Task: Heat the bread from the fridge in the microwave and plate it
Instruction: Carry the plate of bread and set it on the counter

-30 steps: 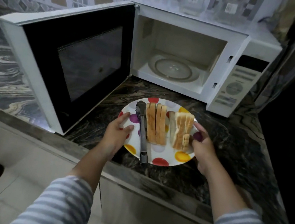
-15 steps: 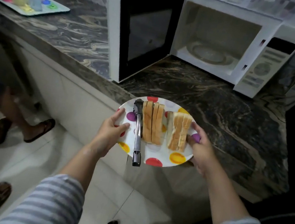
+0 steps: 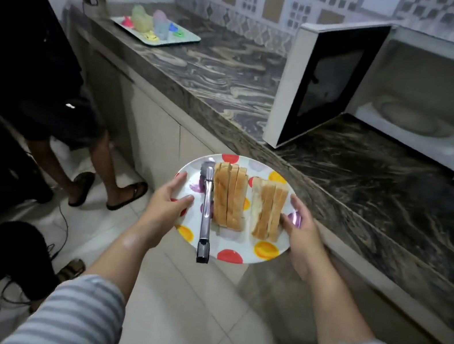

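The person holds a white plate (image 3: 225,243) with big colored dots in both hands, out in the air above the floor tiles (image 3: 194,317) and just beside the edge of the counter (image 3: 235,82). The left hand (image 3: 166,206) grips the left rim, with the thumb curled over the top of the plate and the other fingers under it. The right hand (image 3: 301,233) grips the right rim the same way, its thumb lying next to the bread. Two bunches of bread slices stand on their edges on the plate: the left bread stack (image 3: 229,196) and the right bread stack (image 3: 269,209), a little apart from each other. Metal tongs (image 3: 206,210) lie on the plate, touching the left bunch, and their handle end sticks out over the near rim. The microwave (image 3: 430,110) sits on the counter to the right with its door (image 3: 323,82) wide open. Far down the counter is a tray (image 3: 179,40) with colored cups. Another person's legs in sandals (image 3: 125,193) stand on the left.
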Demonstrator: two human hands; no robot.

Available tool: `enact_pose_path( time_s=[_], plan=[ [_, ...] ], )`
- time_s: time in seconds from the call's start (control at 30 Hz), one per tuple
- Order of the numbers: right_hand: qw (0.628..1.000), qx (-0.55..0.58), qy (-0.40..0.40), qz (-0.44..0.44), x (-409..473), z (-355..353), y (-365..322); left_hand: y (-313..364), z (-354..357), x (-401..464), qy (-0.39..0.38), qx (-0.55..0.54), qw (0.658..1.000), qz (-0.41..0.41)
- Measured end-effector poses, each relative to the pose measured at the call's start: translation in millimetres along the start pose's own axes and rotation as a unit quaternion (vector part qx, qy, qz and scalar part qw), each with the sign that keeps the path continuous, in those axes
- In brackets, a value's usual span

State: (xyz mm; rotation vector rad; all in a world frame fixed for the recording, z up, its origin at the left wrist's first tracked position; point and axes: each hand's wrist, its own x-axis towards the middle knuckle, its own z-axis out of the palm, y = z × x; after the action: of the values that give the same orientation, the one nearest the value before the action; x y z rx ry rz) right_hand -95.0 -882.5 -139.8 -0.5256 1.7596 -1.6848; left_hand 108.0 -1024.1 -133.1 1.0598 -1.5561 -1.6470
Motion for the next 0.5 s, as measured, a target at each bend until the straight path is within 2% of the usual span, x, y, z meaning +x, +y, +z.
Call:
enact_pose_path(
  time_s=[0.27, 0.5],
  plan=[
    [1.0, 0.02, 0.015, 0.006, 36.0, 105.8, 2.7, 17.9, -94.2, 78.2, -0.038, 0.033, 0.999, 0.001],
    [0.998, 0.036, 0.047, -0.004, 80.3, 164.5, -15.0, 33.6, -130.5, 162.5, -0.07, 0.041, 0.997, 0.01]
  ],
)
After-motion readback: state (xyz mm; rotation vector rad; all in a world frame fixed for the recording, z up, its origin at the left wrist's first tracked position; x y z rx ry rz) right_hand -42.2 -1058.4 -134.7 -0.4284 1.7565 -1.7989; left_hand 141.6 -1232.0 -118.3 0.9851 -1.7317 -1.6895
